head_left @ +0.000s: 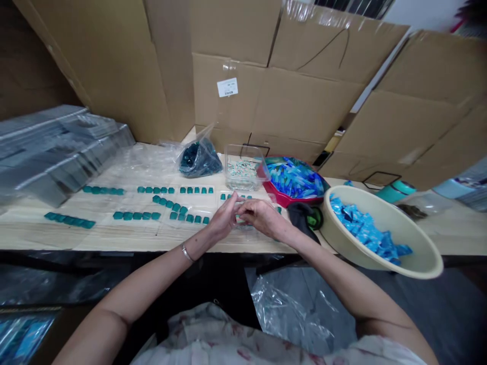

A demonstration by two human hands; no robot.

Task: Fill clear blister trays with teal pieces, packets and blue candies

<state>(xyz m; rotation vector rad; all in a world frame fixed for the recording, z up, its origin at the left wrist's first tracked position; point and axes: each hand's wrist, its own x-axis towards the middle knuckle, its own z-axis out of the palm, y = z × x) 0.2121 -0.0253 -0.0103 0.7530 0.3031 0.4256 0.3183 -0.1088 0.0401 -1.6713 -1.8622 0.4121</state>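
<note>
My left hand (223,219) and my right hand (263,217) meet near the table's front edge, fingertips close together. The right fingers are bent into a pinch, and the left fingers and thumb are drawn together beside them. Whatever lies between the fingertips is too small or hidden to name. Under and around the hands are clear plastic and small teal pieces (228,196), partly covered by my fingers. To the left, more teal pieces (137,216) lie in short rows. Just beyond the hands stands a clear plastic box (243,175) holding many tiny pale bits.
Behind the rows sits a clear bag of dark teal pieces (201,158). A red tray (279,192) holds blue strips; a cream basin (380,256) with blue packets overhangs the front edge. Grey stacks (57,152) stand left. Cardboard (232,116) walls the back.
</note>
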